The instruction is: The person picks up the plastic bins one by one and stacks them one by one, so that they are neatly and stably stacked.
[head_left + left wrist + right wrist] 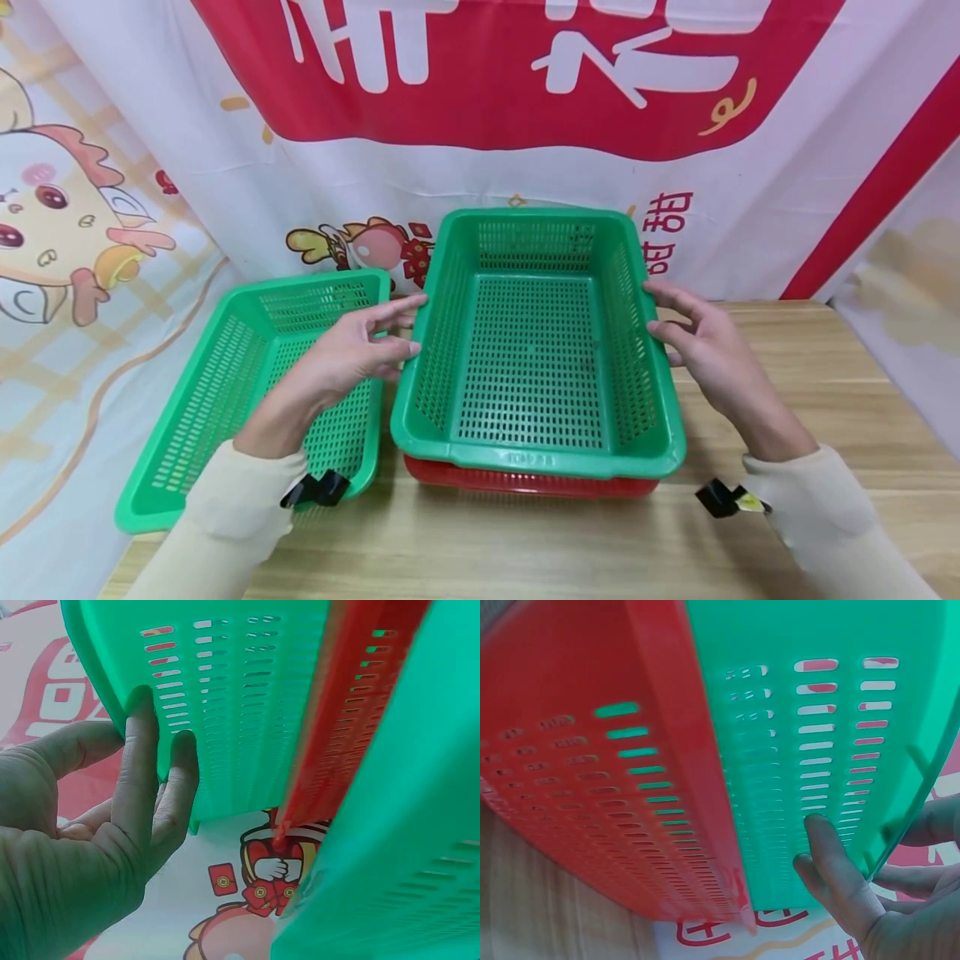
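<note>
A dark green plastic basket (536, 462) sits nested in a red basket (525, 482), whose front edge shows below it. My left hand (360, 350) grips the green basket's left rim; in the left wrist view its fingers (136, 757) lie along the perforated outer wall under the lip. On the opposite side, my right hand (701, 350) holds the right rim, with fingertips (821, 832) against that outer wall in the right wrist view. The red basket (675, 750) shows beneath the green one there, its slotted side standing over the wooden table.
A lighter green basket (191, 392) stands at the left, partly behind my left forearm. Under the baskets is a wood-grain table (810, 392). A printed white and red cloth (525, 175) hangs right behind them, and another patterned cloth (75, 375) hangs on the left.
</note>
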`<state>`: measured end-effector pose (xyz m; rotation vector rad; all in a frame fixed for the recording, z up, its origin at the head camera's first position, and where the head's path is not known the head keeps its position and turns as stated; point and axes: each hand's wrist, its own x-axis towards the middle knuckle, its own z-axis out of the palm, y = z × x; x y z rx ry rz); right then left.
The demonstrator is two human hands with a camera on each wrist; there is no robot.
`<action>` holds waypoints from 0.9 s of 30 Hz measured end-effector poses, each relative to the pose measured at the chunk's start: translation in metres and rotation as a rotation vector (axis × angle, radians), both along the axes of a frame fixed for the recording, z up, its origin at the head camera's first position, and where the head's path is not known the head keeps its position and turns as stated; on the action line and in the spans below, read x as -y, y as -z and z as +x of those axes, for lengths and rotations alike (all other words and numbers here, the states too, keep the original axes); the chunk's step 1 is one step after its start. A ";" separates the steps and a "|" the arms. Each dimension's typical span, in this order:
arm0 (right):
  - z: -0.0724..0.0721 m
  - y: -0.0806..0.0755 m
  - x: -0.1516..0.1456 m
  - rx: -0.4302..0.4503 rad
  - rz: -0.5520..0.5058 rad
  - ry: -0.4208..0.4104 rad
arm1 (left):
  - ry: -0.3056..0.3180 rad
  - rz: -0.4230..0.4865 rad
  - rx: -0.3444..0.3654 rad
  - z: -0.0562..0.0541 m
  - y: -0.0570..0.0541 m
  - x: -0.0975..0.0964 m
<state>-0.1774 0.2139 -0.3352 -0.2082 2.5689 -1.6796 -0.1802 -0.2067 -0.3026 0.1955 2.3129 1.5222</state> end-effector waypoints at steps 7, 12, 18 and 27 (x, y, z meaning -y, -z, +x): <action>-0.002 0.006 0.001 0.033 -0.002 -0.012 | -0.003 -0.034 0.019 0.001 0.005 0.001; -0.002 0.009 0.001 0.052 0.010 -0.017 | 0.001 -0.047 0.026 0.001 0.006 0.000; -0.003 0.013 -0.001 0.069 0.022 -0.027 | 0.014 -0.094 0.039 -0.001 0.006 -0.003; -0.004 0.019 -0.002 0.064 0.015 -0.046 | 0.044 -0.105 0.053 -0.002 0.006 -0.006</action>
